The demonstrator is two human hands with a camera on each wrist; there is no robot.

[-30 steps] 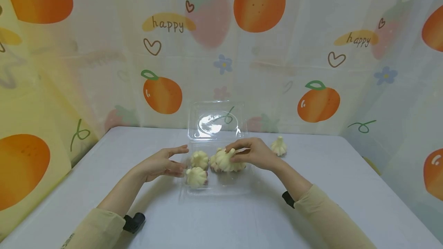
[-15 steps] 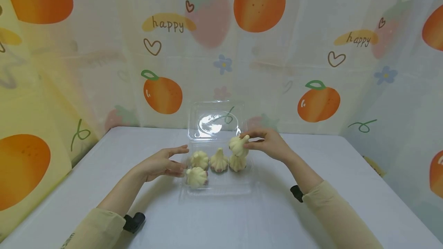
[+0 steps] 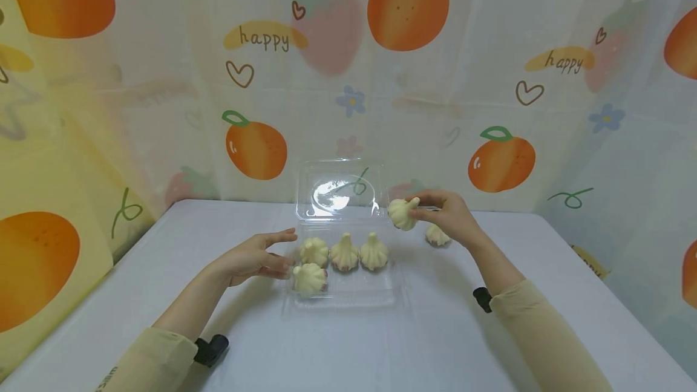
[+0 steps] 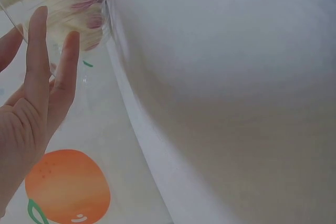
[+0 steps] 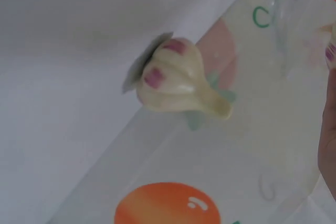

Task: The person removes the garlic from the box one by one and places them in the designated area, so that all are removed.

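My right hand (image 3: 449, 213) pinches a cream garlic bulb (image 3: 402, 215) by its stem side, in the air right of the clear plastic box (image 3: 359, 290). Only part of that bulb (image 5: 330, 53) shows at the right wrist view's edge. Several garlic bulbs (image 3: 345, 253) sit in the box: a row at the back and one at the front left. My left hand (image 3: 256, 259) has its fingers extended at the box's left side, close to or touching it. Another garlic bulb (image 5: 173, 77), with purple patches, stands on the table, partly behind my right hand in the head view.
The box's clear lid (image 3: 343, 189) stands raised at the back. A white cloth covers the table (image 3: 348, 349). Behind it hangs a fruit-printed curtain (image 3: 425, 95). Dark wrist cameras (image 3: 211, 351) sit at both sleeves.
My right hand has carried the garlic bulb up and right, out from over the box. Two upright bulbs it covered in the box now show fully. The left hand has stayed still.
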